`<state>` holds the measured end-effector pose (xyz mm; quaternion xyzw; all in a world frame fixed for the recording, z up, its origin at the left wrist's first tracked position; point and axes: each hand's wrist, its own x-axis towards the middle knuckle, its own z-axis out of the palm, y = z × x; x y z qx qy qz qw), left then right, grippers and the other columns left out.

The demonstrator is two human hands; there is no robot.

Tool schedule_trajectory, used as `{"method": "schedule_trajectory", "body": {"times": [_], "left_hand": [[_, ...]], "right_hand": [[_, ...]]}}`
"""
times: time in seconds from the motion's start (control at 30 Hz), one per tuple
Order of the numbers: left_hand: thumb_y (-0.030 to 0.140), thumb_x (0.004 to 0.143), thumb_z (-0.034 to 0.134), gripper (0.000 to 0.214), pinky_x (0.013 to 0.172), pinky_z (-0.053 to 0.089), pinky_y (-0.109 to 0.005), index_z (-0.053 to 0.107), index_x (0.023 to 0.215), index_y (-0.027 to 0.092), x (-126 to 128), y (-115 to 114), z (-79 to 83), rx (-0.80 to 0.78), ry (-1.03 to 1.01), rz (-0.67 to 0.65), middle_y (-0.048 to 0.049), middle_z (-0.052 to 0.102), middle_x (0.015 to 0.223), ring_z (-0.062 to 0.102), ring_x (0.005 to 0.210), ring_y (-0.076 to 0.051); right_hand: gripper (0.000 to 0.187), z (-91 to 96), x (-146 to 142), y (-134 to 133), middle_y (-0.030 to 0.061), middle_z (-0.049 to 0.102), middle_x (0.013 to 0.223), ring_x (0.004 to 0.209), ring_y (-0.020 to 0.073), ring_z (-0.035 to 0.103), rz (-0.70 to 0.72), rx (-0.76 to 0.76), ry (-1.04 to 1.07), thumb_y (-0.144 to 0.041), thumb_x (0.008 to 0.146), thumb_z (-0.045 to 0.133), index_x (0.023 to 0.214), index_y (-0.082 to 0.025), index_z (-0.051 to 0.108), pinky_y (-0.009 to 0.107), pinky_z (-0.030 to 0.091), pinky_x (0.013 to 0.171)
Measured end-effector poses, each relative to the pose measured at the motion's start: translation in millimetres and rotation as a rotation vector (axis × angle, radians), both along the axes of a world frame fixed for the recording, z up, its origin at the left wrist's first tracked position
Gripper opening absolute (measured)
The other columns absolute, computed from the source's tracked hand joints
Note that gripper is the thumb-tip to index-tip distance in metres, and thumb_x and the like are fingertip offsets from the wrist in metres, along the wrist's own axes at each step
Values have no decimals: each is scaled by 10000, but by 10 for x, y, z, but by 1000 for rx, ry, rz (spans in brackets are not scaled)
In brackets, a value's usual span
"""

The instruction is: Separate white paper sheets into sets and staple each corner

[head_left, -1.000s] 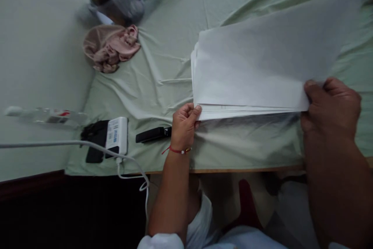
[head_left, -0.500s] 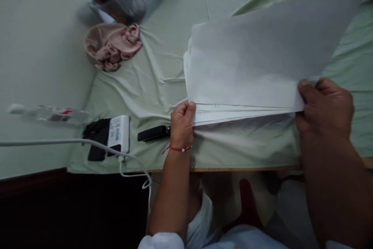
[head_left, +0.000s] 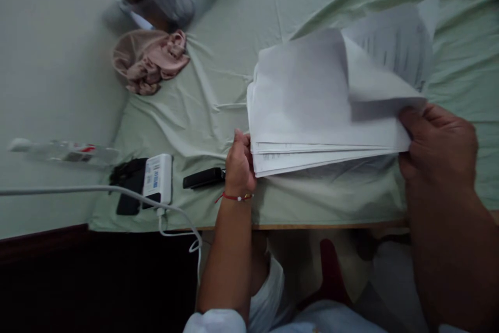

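Observation:
A stack of white paper sheets (head_left: pixel 307 104) is lifted slightly off the pale green cloth (head_left: pixel 234 52) that covers the table. My left hand (head_left: pixel 238 162), with a red string bracelet at the wrist, pinches the stack's near left corner. My right hand (head_left: pixel 438 141) grips the stack's near right edge, thumb on top. The top sheet (head_left: pixel 384 70) is curled up and folded back toward the right, and faint printed lines show on its underside.
A black stapler (head_left: pixel 202 177) lies just left of my left hand. Further left sit a white charger (head_left: pixel 157 179) with a white cable, a black object (head_left: pixel 128 192) and a clear bottle (head_left: pixel 62 151). A pink crumpled cloth (head_left: pixel 150 60) lies at the back left.
The big top sheet, raised flat before, has curled and folded back to the right. My left hand has shifted slightly along the stack's corner. My right hand has kept its grip.

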<state>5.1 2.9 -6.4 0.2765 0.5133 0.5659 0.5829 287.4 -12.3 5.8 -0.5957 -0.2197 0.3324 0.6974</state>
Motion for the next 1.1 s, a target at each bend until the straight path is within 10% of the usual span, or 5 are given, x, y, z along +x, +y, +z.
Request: {"method": "schedule_trajectory", "body": {"times": [0.3,0.47,0.6,0.83,1.1], "left_hand": [[481,660,958,419,806,662,-392,726,889,219,-84,10,9,-43,92,-142,-51,796,807,792,981,-285],[487,620,976,471,826,649,-375,729,904,205,-88,7,61,68,100,-140,-69,813,864,786,991,-285],[438,640,977,435,861,628,-349,751,937,213,-123,-32,137,123,124,-223,-68,820,935,779,994,-260],[312,672,936,327,883,592,-335,784,954,246,-196,-99,147,199,170,-303,-38,802,925,751,949,-223],[254,526,907,298,809,550,-331,620,606,253,-256,-27,128,277,265,68,31,658,682,642,756,-167]], "right_hand": [[346,66,80,-151,-48,451,532,461,54,358,131,-142,-195,-331,852,773,588,-193,597,182,254,388],[155,59,176,-121,-33,648,634,524,71,536,228,-216,4,-180,638,847,678,-191,697,166,439,464],[457,65,277,-96,-22,753,745,624,133,666,254,-234,133,-51,398,851,813,-211,748,225,552,547],[468,92,290,-139,52,800,856,665,196,700,398,-341,162,-183,451,924,908,-195,822,322,585,536],[356,213,120,-238,-7,772,973,1076,182,705,212,150,-49,-146,481,944,761,-220,737,404,592,984]]}}
